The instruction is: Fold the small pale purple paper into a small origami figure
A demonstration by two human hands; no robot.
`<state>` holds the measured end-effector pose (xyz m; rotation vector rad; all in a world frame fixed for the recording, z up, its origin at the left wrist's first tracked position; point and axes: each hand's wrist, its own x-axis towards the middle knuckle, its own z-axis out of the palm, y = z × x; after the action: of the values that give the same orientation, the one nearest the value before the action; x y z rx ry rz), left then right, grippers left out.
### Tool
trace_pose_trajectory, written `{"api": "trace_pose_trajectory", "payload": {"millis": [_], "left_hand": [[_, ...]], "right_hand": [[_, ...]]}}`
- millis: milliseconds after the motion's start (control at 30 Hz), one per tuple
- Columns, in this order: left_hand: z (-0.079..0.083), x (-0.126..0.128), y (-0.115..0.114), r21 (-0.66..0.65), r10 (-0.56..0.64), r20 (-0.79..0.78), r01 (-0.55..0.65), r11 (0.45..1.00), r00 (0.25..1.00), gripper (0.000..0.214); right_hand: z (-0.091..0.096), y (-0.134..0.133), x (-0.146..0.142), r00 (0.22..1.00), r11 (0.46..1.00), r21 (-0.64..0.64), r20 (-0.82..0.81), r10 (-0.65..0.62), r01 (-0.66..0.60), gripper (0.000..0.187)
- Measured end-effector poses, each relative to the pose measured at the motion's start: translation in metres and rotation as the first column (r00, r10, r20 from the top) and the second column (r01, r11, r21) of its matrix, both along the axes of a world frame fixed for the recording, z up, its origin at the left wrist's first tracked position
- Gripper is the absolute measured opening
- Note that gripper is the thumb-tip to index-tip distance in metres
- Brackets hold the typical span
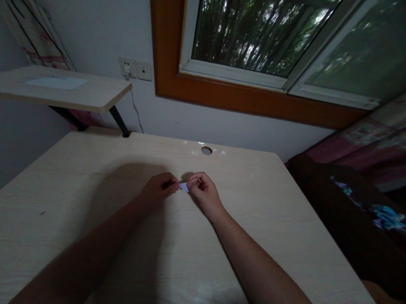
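Observation:
Between my two hands is a small piece of pale lilac paper, held just above the desk top. My left hand pinches its left end between thumb and fingertips. On the other side, my right hand grips the right end, with thumb and forefinger closed over it. Fingers cover much of the paper, so its full shape cannot be made out.
A raised shelf with a white sheet on it stands at the back left. Behind the desk are a round cable hole, a wall socket with a plug, and a wood-framed window. Dark furniture lies to the right.

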<state>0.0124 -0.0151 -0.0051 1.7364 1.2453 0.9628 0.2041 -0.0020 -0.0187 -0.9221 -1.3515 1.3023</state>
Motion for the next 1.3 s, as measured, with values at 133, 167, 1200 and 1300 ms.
{"api": "trace_pose_trajectory", "payload": {"millis": [133, 167, 1200, 1300], "left_hand": [[-0.003, 0.001, 0.000, 0.004, -0.012, -0.096, 0.012, 1.000, 0.995, 0.017], [-0.003, 0.001, 0.000, -0.001, -0.002, -0.092, 0.002, 1.000, 0.996, 0.018], [0.000, 0.000, 0.000, -0.117, 0.054, 0.089, -0.043, 0.992, 0.995, 0.021], [0.001, 0.001, 0.000, -0.146, 0.063, 0.112, -0.046, 0.988, 0.992, 0.022]], "right_hand": [[-0.002, -0.001, 0.000, 0.998, 0.998, 0.037, 0.049, 0.043, -0.045, 0.015], [-0.003, -0.001, 0.000, 0.997, 0.998, 0.047, 0.059, 0.050, -0.052, 0.017], [-0.012, 0.005, -0.003, 0.997, 0.999, 0.004, -0.067, 0.037, -0.037, 0.032], [-0.013, 0.006, -0.003, 0.996, 1.000, 0.005, -0.086, 0.025, -0.025, 0.034]]}}
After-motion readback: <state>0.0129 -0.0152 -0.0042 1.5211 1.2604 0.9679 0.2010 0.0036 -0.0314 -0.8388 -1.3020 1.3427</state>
